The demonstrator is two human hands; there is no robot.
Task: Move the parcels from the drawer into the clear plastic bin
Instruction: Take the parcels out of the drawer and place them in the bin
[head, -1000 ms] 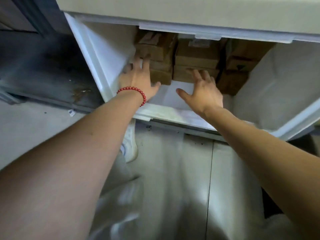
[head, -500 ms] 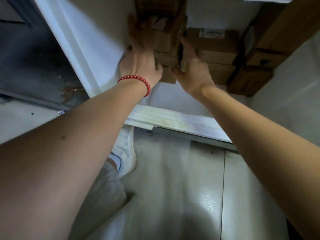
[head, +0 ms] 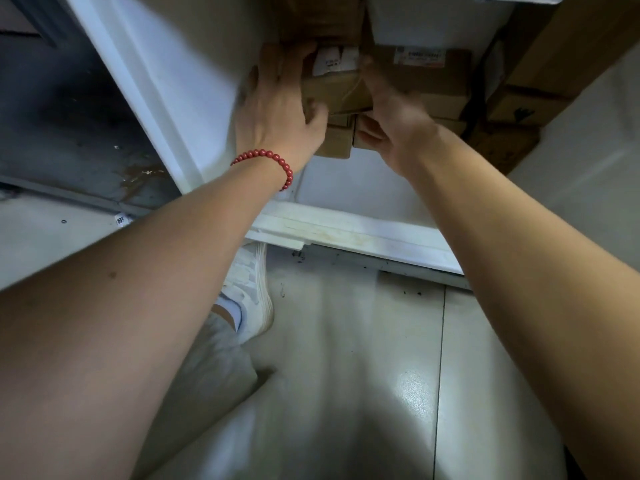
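A white plastic drawer (head: pixel 346 233) holds stacked brown cardboard parcels (head: pixel 426 81) at its back, open above a glossy pale tiled floor (head: pixel 346 375) on which a white sneaker (head: pixel 252 289) stands.

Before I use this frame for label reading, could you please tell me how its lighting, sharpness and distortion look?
Head view: the drawer interior is dim, so the parcel gripped between the left hand and right hand sits in shadow. Head view: its white label is blurred and unreadable. Head view: a glare patch lies on the floor tile. Head view: wide-angle stretch swells the forearms near the edges.
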